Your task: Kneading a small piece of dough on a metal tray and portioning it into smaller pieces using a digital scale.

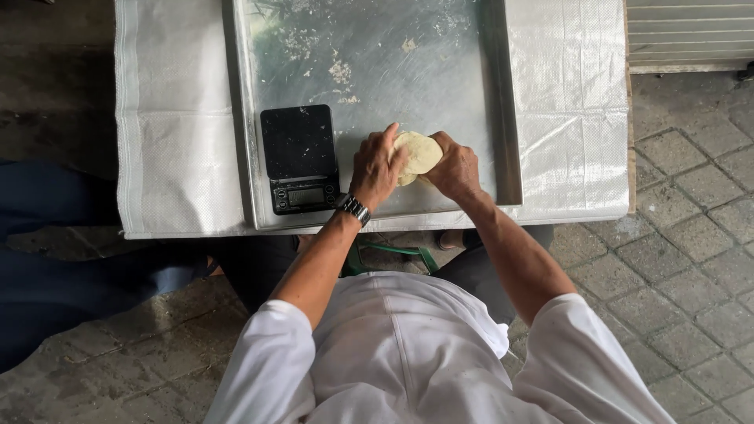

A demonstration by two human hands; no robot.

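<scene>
A pale lump of dough [419, 153] rests on a steel tray [440, 71] near its front edge. My left hand [375, 169] cups the dough from the left, fingers curled over its top. My right hand [454, 166] presses against it from the right. Both hands close around the dough together. A metal watch sits on my left wrist.
A black digital scale [300, 157] lies on the tray just left of my left hand. Flour and dough scraps [340, 74] dot the tray's far part. A white woven sheet [177, 118] covers the table. A paved floor [691, 235] lies to the right.
</scene>
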